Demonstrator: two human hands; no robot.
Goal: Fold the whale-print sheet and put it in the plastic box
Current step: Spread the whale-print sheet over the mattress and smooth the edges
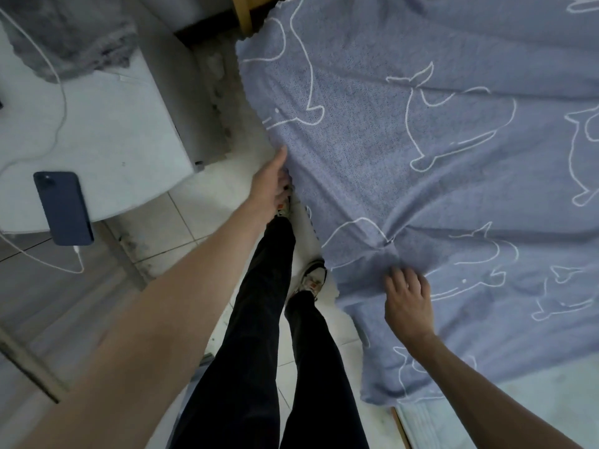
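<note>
Pale floor tiles point(181, 218) and a white desk point(107, 137) flank a bed draped in the whale-print sheet point(421, 150), which lies spread out and unfolded across the mattress, one edge hanging to the floor. At that hanging edge the left hand point(270, 186) reaches in, thumb extended against the cloth; its fingers are hidden behind the fabric, so whether they pinch it cannot be told. The right hand point(406, 296) presses down on a gathered knot of wrinkles, fingers curled into the cloth and apparently bunching it. The sheet reads as light, limp, finely textured blue-grey fabric with white outline whales; it should drape and crease freely, so corners and hems are the sensible places to take hold for a clean fold. A dark blue phone point(63, 207) lies on the desk, tethered to a white charging cable point(61, 102). No plastic box is in view.
</note>
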